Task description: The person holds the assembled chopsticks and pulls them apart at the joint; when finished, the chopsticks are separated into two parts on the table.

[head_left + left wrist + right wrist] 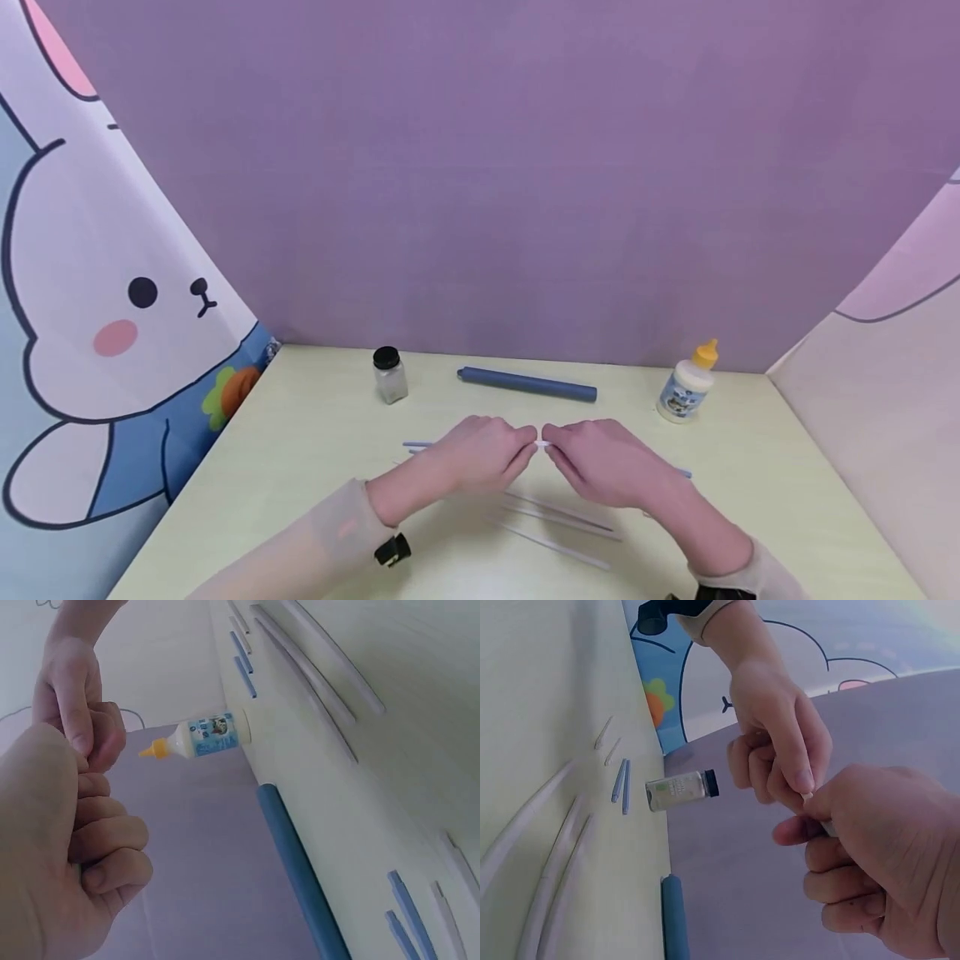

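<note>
Over the middle of the table, both hands pinch a thin white stick (542, 443), and only a short piece of it shows between them. My left hand (483, 452) grips it with thumb and curled fingers. Close beside it, my right hand (603, 458) pinches the same stick, its other fingers folded in. The rest of the stick is hidden inside the hands. Below them on the table lie several long pale sticks (558, 518). Shorter blue sticks (622, 784) lie farther left, partly behind the left arm in the head view.
A small clear jar with a black lid (390, 379) stands at the back left. A dark blue roll (527, 384) lies at the back middle. A white glue bottle (684, 392) with a yellow cap stands at the back right. A purple wall (510, 183) rises behind the table.
</note>
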The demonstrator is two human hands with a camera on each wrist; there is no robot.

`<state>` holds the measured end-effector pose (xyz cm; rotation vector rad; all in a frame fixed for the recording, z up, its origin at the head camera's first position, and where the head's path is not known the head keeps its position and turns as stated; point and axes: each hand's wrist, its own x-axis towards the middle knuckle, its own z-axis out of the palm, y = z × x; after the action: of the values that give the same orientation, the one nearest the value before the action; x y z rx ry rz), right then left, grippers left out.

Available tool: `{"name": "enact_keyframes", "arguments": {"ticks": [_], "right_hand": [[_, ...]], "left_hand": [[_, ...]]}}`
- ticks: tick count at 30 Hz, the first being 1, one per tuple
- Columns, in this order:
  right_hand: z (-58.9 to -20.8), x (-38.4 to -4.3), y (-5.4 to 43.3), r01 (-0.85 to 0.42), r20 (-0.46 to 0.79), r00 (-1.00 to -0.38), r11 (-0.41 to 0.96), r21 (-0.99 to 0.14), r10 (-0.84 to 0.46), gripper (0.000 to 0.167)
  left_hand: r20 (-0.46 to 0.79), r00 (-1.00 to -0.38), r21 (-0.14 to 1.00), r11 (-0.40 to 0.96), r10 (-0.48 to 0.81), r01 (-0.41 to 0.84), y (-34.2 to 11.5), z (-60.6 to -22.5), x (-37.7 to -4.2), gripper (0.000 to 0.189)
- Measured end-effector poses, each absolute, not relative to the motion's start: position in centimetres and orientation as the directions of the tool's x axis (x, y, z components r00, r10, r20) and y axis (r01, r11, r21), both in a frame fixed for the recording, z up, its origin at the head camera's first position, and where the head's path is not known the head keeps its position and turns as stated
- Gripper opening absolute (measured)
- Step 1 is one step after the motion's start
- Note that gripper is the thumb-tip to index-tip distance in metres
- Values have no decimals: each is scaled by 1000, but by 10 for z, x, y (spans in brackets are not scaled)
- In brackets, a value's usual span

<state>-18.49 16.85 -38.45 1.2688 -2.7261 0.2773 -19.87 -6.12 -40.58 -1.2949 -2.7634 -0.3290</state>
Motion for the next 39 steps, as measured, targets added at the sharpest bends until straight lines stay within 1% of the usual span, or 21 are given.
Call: {"name": "enact_keyframes", "arguments": {"ticks": [6,12,19,27,30,35,39], "right_hand": [[-382,-185,171,-776,111,-628,609,-168,-770,29],[-383,-182,173,-765,88,-635,609,-210,-767,29],[-388,-181,174,-774,122,-624,590,-228,-772,25],[-392,-181,177,-823,166,-563,529,-208,-810,27],[-394,-182,177,-824,161,-559,525,-212,-813,27],[-391,-182,180,-816,157,-572,539,-209,-805,29],[-389,-182,182,-821,176,-564,523,-230,-807,30]], "left_hand": [[167,-618,41,620,769,783,-65,-404,-193,35],[185,-595,10,604,782,797,-67,-405,-190,35],[190,-596,-16,609,780,793,-67,-408,-187,33],[207,-537,-107,565,817,818,-71,-410,-184,30],[212,-544,-103,572,812,814,-71,-412,-184,30],[230,-565,-85,595,792,799,-67,-409,-181,31],[211,-582,-62,605,785,794,-65,-407,-179,32]]}}
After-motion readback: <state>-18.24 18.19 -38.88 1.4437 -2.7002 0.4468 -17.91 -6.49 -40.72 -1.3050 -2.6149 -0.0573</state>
